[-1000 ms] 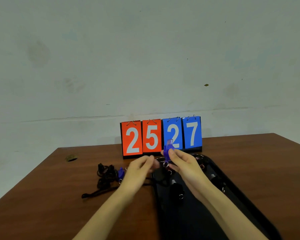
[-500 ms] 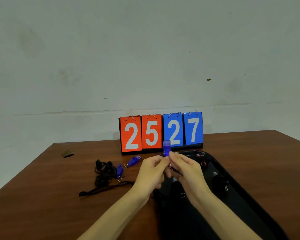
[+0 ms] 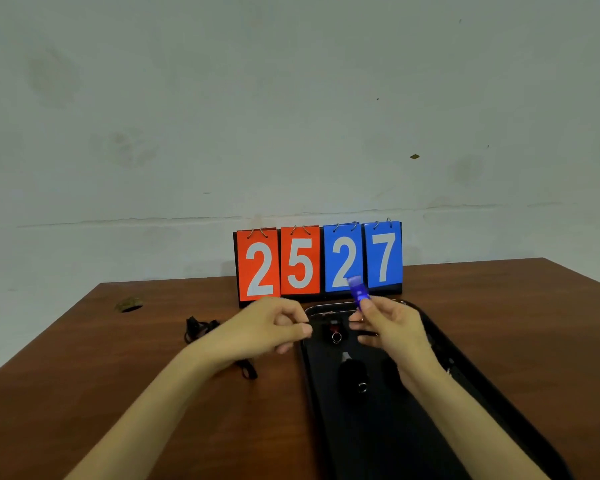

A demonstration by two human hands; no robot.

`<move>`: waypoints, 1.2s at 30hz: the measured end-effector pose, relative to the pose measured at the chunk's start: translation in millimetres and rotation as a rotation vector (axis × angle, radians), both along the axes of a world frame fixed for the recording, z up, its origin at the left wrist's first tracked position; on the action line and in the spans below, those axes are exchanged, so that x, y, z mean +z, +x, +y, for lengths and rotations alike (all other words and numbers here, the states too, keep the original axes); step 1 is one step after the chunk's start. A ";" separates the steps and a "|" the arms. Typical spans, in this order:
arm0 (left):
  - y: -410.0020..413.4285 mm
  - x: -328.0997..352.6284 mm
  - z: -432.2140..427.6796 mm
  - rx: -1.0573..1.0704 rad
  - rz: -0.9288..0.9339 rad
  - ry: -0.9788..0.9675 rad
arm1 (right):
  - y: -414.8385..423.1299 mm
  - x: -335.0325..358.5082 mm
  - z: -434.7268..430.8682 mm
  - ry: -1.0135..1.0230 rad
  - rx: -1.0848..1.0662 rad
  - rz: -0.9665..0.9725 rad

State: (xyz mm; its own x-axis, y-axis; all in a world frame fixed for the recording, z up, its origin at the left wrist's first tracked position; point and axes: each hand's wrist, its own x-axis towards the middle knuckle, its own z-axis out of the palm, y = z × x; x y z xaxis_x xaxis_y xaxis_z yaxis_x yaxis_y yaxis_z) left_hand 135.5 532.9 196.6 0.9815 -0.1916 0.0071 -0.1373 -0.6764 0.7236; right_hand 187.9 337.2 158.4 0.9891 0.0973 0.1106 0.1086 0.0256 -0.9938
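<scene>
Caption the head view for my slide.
Right hand pinches a small translucent blue plastic whistle over a black tray; left hand curled beside it, red-and-blue flip scoreboard behind reads 2527.

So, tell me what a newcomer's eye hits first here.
The flip scoreboard reading 2527, two orange cards and two blue, stands near the far edge of the table. Just before it, the right hand pinches a blue whistle above the black tray.

The whistle [image 3: 358, 291] pinched in the right hand [image 3: 392, 329] looks translucent blue plastic (slightly glossy); under that hand a smooth, shiny black tray [image 3: 378, 441] lies on a matt wood-grain table [image 3: 94, 386].
</scene>
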 end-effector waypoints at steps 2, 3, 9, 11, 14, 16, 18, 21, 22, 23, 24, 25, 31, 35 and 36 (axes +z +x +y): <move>-0.2 5.1 7.0 -0.007 -0.119 0.096 | -2.2 -4.0 4.9 -0.203 0.093 -0.049; -1.2 8.0 8.2 -0.014 -0.168 0.122 | -4.5 -4.9 6.5 -0.311 0.149 -0.089; -7.1 18.6 8.4 -0.052 -0.287 0.144 | -20.3 -3.5 16.7 -0.582 0.395 -0.259; -4.7 15.8 9.5 -0.053 -0.293 0.083 | -22.3 -3.5 18.3 -0.564 0.437 -0.282; -1.4 10.8 9.6 -0.045 -0.275 -0.025 | -25.4 -1.6 19.3 -0.430 0.497 -0.285; 1.8 6.0 9.4 -0.016 -0.265 -0.085 | -27.6 1.4 19.2 -0.316 0.504 -0.265; 5.3 0.3 8.7 0.009 -0.226 -0.143 | -28.4 4.3 18.6 -0.223 0.473 -0.242; 8.8 -8.7 5.0 0.025 -0.109 -0.218 | -26.7 5.9 16.9 -0.115 0.386 -0.207; 8.7 -10.9 2.3 0.022 -0.071 -0.252 | -25.5 5.6 16.2 -0.088 0.350 -0.207; 8.3 -12.9 -0.9 0.015 -0.031 -0.301 | -24.4 5.1 15.4 -0.070 0.314 -0.212; 6.8 -14.0 -4.4 0.004 0.014 -0.360 | -23.5 4.8 15.0 -0.062 0.281 -0.220; 5.9 -15.3 -7.5 -0.008 0.059 -0.416 | -23.0 4.3 15.0 -0.061 0.249 -0.229; 3.1 -19.8 -21.1 0.002 0.046 -0.327 | -16.2 -2.9 14.1 -0.139 -0.037 -0.257; -0.4 -15.6 -29.4 -0.007 -0.046 -0.110 | -9.5 -4.3 7.1 -0.288 -0.220 -0.341; -1.7 -13.7 -30.3 0.001 -0.084 -0.064 | -8.9 -4.8 6.0 -0.335 -0.238 -0.369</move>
